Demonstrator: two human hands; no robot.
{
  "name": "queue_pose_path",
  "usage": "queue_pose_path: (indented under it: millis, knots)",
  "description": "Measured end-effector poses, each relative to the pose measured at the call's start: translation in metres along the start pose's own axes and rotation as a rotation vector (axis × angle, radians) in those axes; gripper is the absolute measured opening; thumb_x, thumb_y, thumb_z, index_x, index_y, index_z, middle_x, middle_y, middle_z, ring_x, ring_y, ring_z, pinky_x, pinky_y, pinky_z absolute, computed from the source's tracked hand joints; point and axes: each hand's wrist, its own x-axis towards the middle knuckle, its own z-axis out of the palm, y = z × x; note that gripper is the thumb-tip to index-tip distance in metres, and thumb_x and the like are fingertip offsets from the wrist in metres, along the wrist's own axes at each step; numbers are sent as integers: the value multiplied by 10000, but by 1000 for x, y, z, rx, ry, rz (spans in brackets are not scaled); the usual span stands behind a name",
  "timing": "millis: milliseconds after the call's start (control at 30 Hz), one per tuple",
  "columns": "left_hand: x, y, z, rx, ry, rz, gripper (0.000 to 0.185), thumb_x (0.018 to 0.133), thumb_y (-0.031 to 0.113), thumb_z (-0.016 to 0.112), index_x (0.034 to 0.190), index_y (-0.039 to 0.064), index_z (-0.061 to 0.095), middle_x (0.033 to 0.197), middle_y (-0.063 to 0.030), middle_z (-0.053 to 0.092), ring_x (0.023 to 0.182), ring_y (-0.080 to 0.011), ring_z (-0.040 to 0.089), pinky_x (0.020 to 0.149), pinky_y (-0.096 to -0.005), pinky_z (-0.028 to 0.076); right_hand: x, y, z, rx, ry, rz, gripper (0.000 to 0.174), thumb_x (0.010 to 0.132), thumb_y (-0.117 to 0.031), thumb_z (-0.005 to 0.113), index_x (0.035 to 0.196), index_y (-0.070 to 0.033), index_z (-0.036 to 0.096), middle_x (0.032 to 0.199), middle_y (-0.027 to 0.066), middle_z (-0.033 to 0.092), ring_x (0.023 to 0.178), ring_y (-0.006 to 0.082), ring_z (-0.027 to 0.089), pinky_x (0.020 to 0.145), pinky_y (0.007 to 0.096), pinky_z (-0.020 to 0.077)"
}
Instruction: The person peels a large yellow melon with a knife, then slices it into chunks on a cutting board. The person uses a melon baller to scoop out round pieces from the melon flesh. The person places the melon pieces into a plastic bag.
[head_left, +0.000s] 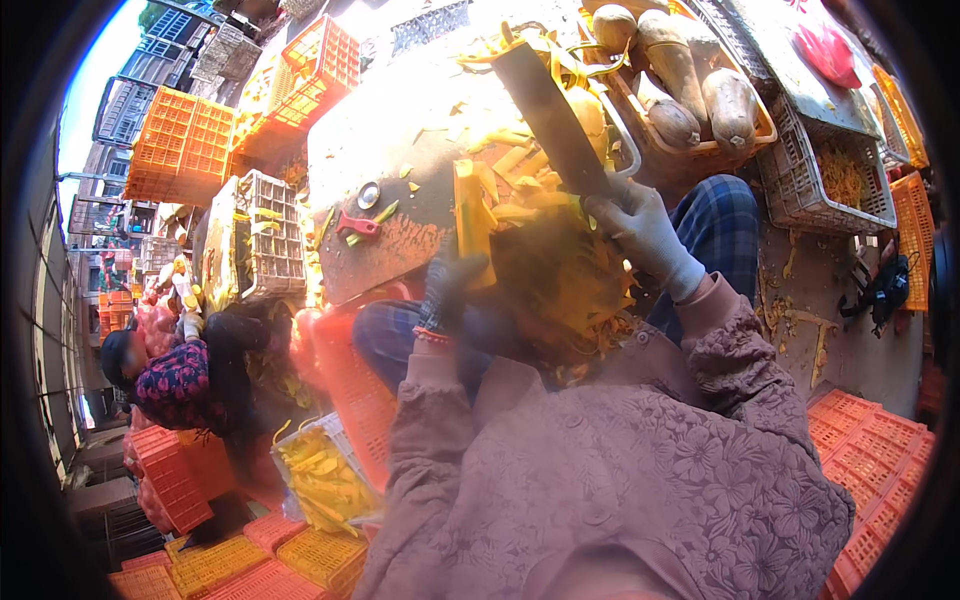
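In a white knit glove, my right hand (649, 232) grips the handle of a broad-bladed knife (551, 112). The blade tilts up and away to the left, over cut yellow pieces. My left hand (450, 281), in a dark glove and partly blurred, holds a thick yellow squash slab (472, 217) on end. Several cut squash strips (525, 169) lie just beyond it. Between my hands and my lap is a dark, blurred surface (555, 255) with yellow scraps around it. A red-handled peeler (358, 225) rests on the worn tabletop (375, 259), near a small round metal object (368, 195).
Whole butternut-type squashes (675, 82) fill a crate at the upper right. A white crate (832, 180) with shreds stands beyond it. A bin of yellow pieces (322, 469) sits lower left, near a seated person (176, 375). Orange crates (180, 142) and red crates (870, 450) flank me.
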Motion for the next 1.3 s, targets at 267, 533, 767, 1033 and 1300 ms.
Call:
queue_pose_path:
  millis: [267, 533, 767, 1033, 1300]
  knots:
    - [8, -54, 14, 98, 139, -159, 311, 892, 151, 730, 1158, 1, 670, 945, -41, 681, 806, -125, 620, 717, -284, 523, 7, 55, 35, -870, -126, -385, 430, 903, -182, 648, 1331, -155, 629, 838, 178, 694, 762, 369, 686, 669, 457, 542]
    - [27, -85, 5, -459, 190, -455, 306, 974, 257, 611, 1202, 53, 631, 1068, -60, 663, 962, -187, 616, 843, -317, 524, -10, 63, 59, -1174, -312, -422, 402, 880, -238, 685, 1261, -128, 615, 802, 153, 706, 725, 355, 701, 612, 454, 537]
    - [29, -97, -3, -1009, 5, -503, 520, 986, 442, 582, 1361, 83, 550, 1268, -125, 646, 1086, -273, 639, 929, -420, 540, -4, 62, 64, -1118, -292, -347, 417, 900, -285, 678, 1283, -125, 642, 863, 188, 706, 776, 372, 702, 673, 463, 550]
    - [12, -48, 19, -1331, -237, -516, 519, 995, 433, 581, 1331, 37, 574, 1249, -187, 654, 1094, -352, 642, 939, -470, 536, -2, 51, 59, -796, -238, -213, 396, 921, -288, 659, 1283, -128, 662, 961, 223, 707, 879, 392, 702, 771, 441, 562]
    - [15, -39, 41, -1423, 189, -433, 509, 1039, 361, 435, 1410, 15, 480, 1384, -207, 555, 1261, -350, 546, 1049, -509, 470, -24, 15, 63, -914, -250, -489, 435, 876, -177, 725, 1302, -122, 658, 897, 179, 711, 792, 340, 714, 673, 401, 561]
